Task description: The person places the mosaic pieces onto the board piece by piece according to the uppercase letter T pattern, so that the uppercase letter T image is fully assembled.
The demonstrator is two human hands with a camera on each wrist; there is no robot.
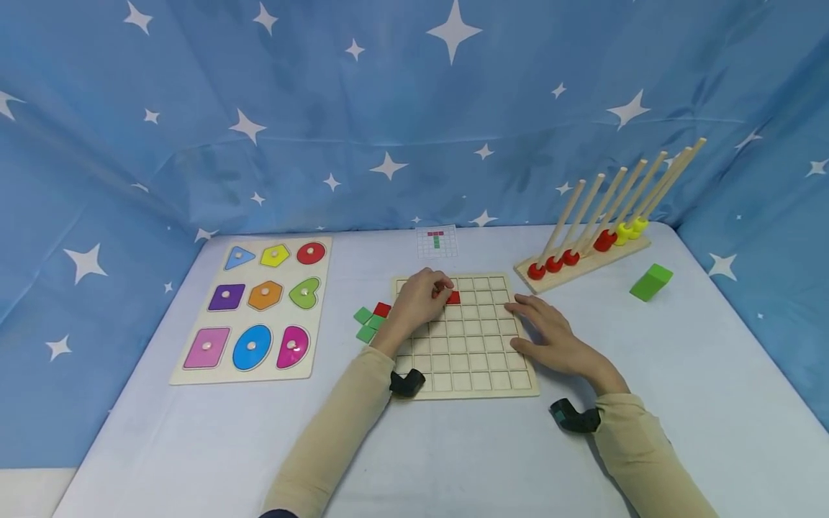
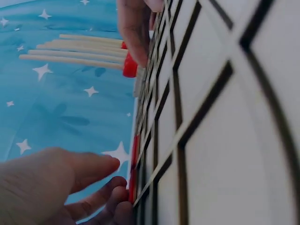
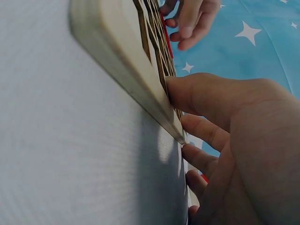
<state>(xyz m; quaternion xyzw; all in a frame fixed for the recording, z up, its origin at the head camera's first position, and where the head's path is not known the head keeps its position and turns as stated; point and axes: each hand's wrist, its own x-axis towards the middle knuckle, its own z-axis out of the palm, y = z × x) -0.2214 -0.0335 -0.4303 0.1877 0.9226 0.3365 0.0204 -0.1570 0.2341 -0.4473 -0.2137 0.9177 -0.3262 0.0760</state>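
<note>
Sideways run the red tiles (image 1: pixel 455 297) the left hand (image 1: pixel 417 302) touches.

Both arms (image 1: pixel 340 424) extended forward; left hand (image 1: pixel 417 303), fingers (image 2: pixel 96 200) loosely bent; right hand (image 1: pixel 555 342), fingers spread, thumb (image 3: pixel 201 92) apart.

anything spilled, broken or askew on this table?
No spills or damage visible. Slightly untidy: loose tiles left of the grid board lie bunched at mixed angles, and the bead rack sits slanted relative to the board. Either may simply be how they were set down.
</note>
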